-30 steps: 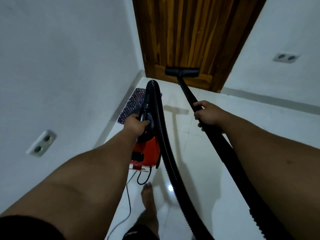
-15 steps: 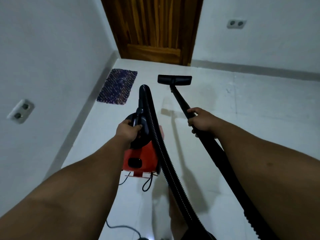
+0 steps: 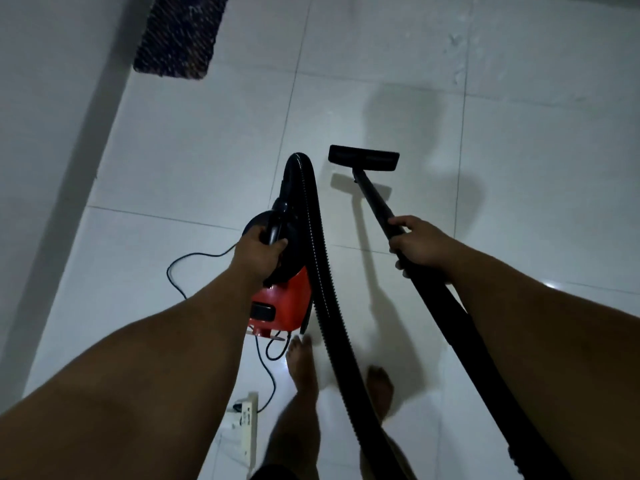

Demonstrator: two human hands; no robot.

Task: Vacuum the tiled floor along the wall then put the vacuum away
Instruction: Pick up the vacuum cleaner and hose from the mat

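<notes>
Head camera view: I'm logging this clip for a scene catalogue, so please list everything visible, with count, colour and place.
vacuum body: 1, red with black top, carried at centre
hose: 1, black ribbed, arching over the vacuum body and running to the bottom edge
wand: 1, black, slanting from centre right towards the floor
floor head: 1, black, at the wand's far end, upper centre
power cord: 1, black, looping on the tiles left of the vacuum body
power strip: 1, white, on the floor at bottom centre
mat: 1, dark speckled, top left by the wall
floor: white tiles
wall: white, left side
left hand: grips the vacuum handle
right hand: grips the wand
feet: 2, bare, bottom centre
</notes>
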